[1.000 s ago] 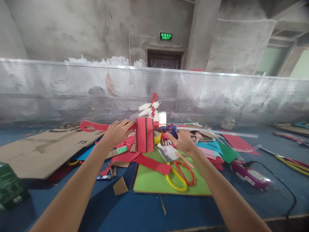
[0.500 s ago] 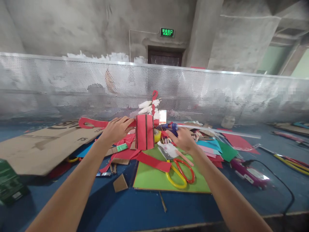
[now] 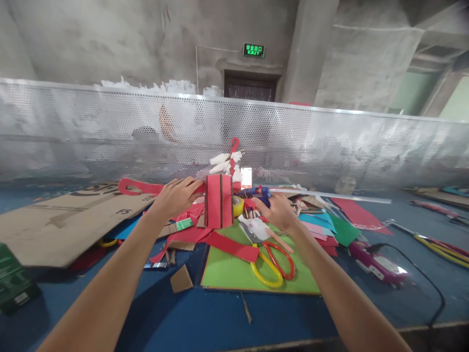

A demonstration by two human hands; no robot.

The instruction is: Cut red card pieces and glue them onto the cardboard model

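My left hand [image 3: 176,198] is closed around a red cardboard piece [image 3: 219,201], a block with dark edges and a dark stripe. A red strip with a looped end [image 3: 139,187] sticks out to the left of that hand. My right hand [image 3: 280,209] grips a blue glue gun [image 3: 256,193], its nozzle pointing left at the block's right side. Whether the nozzle touches the block I cannot tell. A long clear glue stick [image 3: 330,196] runs out of the gun's back. Below the hands lie scissors [image 3: 269,271] with yellow and red handles and a red strip [image 3: 234,246].
A green board [image 3: 227,274] lies under the scissors. Brown cardboard [image 3: 98,215] covers the left side, with a green box [image 3: 16,276] nearer me. At right are coloured paper sheets [image 3: 342,230], a purple device with a black cord [image 3: 377,264] and pliers-like handles [image 3: 439,247]. Behind stands a perforated metal panel [image 3: 293,137].
Almost nothing differs. The view has shifted very slightly, and both hands keep their places with the red block and the glue gun.
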